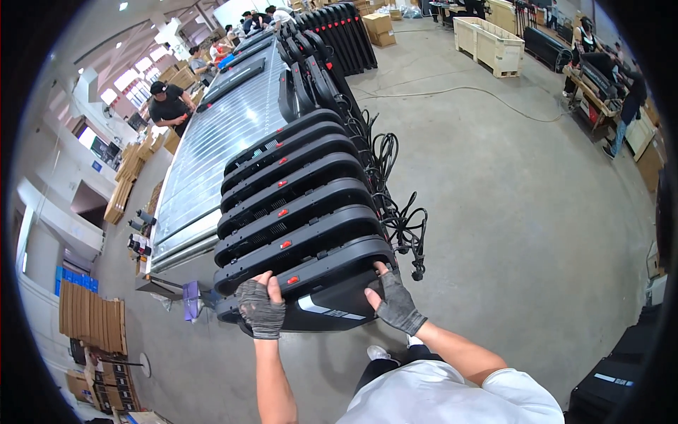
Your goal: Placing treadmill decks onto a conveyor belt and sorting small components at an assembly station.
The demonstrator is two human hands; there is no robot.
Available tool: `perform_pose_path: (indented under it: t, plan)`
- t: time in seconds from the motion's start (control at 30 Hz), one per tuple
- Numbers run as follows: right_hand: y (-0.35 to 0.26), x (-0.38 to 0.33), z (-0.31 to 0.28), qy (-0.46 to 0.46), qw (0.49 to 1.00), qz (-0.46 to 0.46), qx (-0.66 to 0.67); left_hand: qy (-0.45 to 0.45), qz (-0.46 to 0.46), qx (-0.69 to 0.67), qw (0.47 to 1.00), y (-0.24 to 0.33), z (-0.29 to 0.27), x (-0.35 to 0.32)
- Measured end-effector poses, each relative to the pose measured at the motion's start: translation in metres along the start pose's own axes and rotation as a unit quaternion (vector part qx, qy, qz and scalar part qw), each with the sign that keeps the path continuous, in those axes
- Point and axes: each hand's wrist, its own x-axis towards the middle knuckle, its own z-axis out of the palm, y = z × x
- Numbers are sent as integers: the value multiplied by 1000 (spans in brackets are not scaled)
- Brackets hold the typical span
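Note:
Nearest to me stands a black flat machine (332, 304) with rounded corners, a red switch on its upper edge and a silver-white stripe on its front face. It is the front one in a row of several like machines (304, 173) standing on edge, close together. My left hand (263, 305), in a grey fingerless glove, is closed over its upper edge left of the red switch. At the right end, my right hand (397, 304), gloved the same way, grips the corner, thumb on the front face. The fingers behind the edge are partly hidden.
Black power cords (399, 212) hang in loops along the row's right side. A long metal roller table (226, 134) runs away to the left, where a person in black (169, 106) stands. A wooden crate (487, 46) sits on the grey floor farther off.

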Motion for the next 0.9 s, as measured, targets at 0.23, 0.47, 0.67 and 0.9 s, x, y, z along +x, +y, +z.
perform_pose_path:
  t: [0.23, 0.47, 0.67, 0.9]
  plan:
    - [-4, 6, 22, 30, 995, 79, -49, -25, 5, 5, 1000, 9, -1, 3]
    - [-6, -54, 15, -17, 765, 321, 558, -14, 57, -53, 997, 15, -36, -29]
    - [105, -116, -46, 28, 965, -23, -259, -42, 92, -105, 989, 30, -57, -47]
    - [60, -29, -138, -141, 922, 72, -352, -32, 87, -101, 991, 31, -83, -94]
